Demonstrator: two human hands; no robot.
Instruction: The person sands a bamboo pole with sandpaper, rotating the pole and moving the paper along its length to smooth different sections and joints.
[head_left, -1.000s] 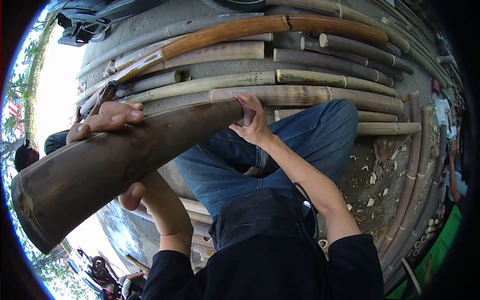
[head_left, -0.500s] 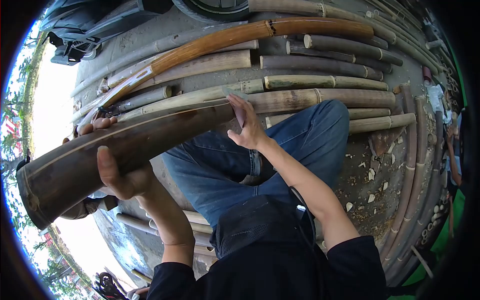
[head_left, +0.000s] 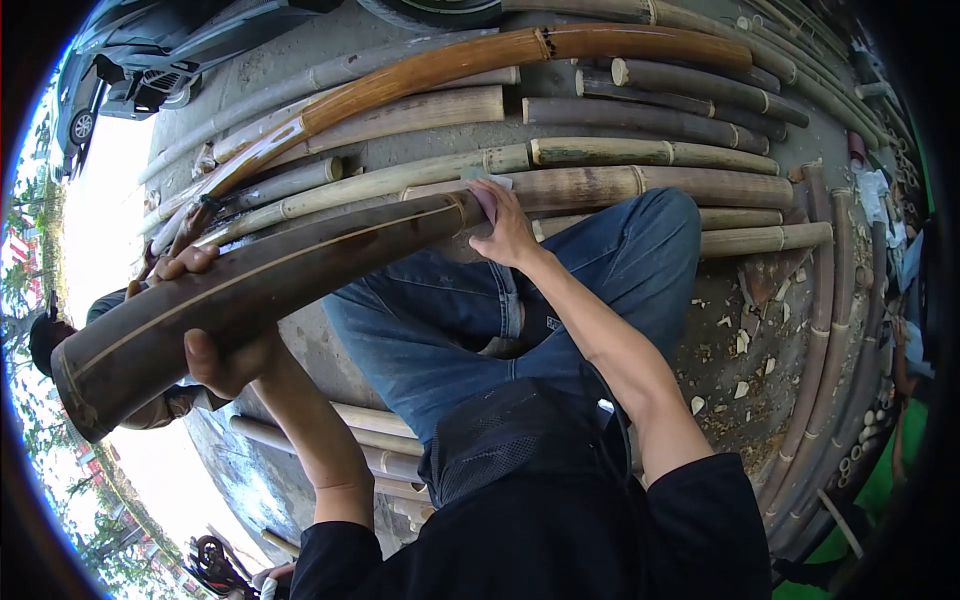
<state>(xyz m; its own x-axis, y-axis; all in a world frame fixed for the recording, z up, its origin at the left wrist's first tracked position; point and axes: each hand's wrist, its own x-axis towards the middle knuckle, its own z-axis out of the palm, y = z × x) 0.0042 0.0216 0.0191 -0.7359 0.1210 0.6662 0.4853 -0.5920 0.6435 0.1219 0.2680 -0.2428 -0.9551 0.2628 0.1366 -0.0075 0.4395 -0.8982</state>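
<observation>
"Fingers of the left hand (head_left: 215,335) are wrapped on the tube (head_left: 270,275), out at the left, thumb on the near side, tips over the far side!"

"And behind its left end, a person (head_left: 48,340) in a dark cap. What's the tube doing?"

"Slanting up off the ground, wide end near and left, slimmer end far and right, a pale line running along it."

"Beyond it, a glossy orange pole (head_left: 440,75) curves across the far side, among duller ones. Now the right hand (head_left: 512,235)?"

"At the slimmer end! Fingers holding a pinkish sheet (head_left: 487,203) against the tube; whether the thumb touches it, I cannot tell."

"Just right of that hand, a bent knee (head_left: 660,225) in blue jeans, poles lying past it on the far side."

"Then pale chips (head_left: 742,342) scattered on the ground, and at the far right, long brown poles (head_left: 822,330) side by side, running from near to far!"
</observation>
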